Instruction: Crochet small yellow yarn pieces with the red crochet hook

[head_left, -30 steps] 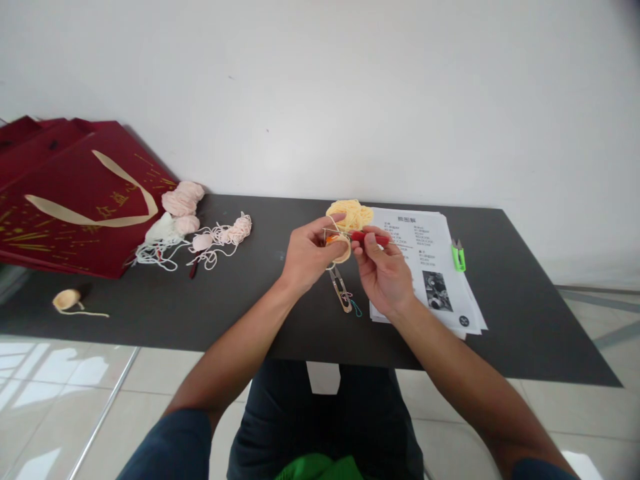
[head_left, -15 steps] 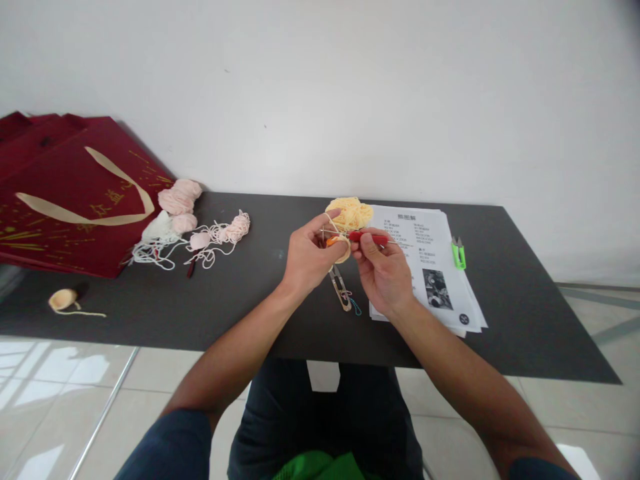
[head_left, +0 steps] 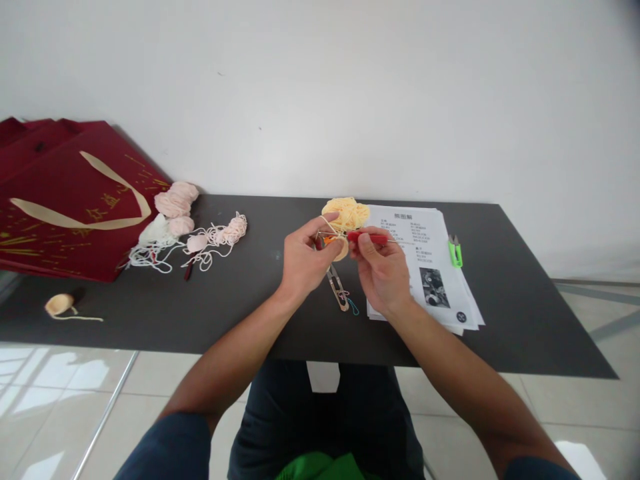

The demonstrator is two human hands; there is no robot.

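My left hand [head_left: 307, 259] pinches a small pale yellow crochet piece [head_left: 341, 249] between thumb and fingers, with a strand of yarn running over its raised index finger. An orange bit shows beside the piece, partly hidden by the thumb. In my right hand [head_left: 383, 270] is a red-handled crochet hook [head_left: 369, 238], its tip pointing left at the piece. Just behind the hands lies a yellow yarn ball [head_left: 350, 213]. Below them, metal thread snips [head_left: 339, 290] rest on the dark table, with small pink and blue loops beside them.
Printed sheets [head_left: 443, 267] lie under and right of my right hand, with green thread snips [head_left: 455, 252] at their edge. To the left are pink yarn [head_left: 177, 199], white yarn [head_left: 155, 232], a small cream crochet cup [head_left: 60, 304] and red gift bags [head_left: 65, 193]. A wall stands behind the table.
The view has shifted slightly, so most things sit a little further left. Both hands keep their hold, with only small finger and hook movements at the crochet piece.
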